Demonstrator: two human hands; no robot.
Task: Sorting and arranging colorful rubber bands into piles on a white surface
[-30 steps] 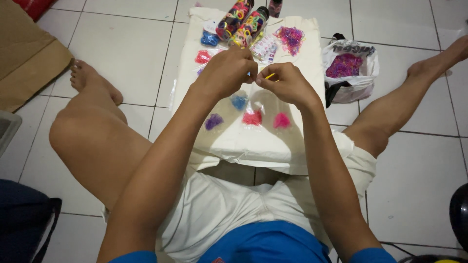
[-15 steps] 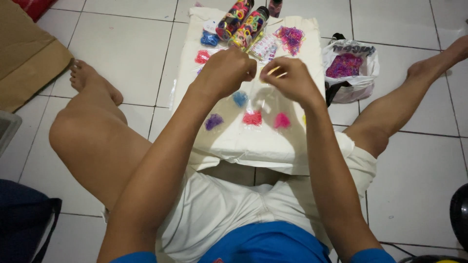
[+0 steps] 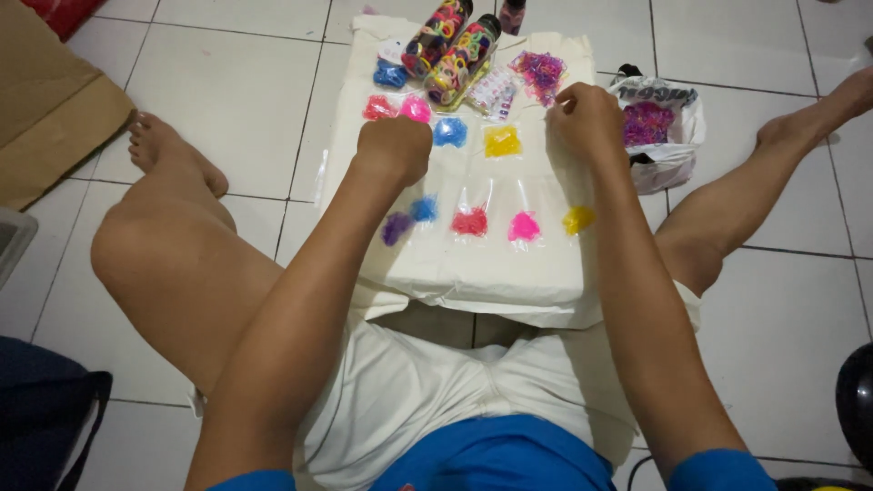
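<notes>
Two hands apart over white cloth. Left hand fisted, contents hidden, just beside blue band packet. Right hand curled, grip unclear, nearer purple-band bag; yellow packet lies between hands.

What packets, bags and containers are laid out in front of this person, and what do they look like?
Small clear packets: rows on the white cloth, each holding one colour of bands.
Two clear tubes: far end, lying down, multicoloured bands.
White plastic bag: floor at right, open, purple bands.
Brown cardboard: far left, flat.
</notes>
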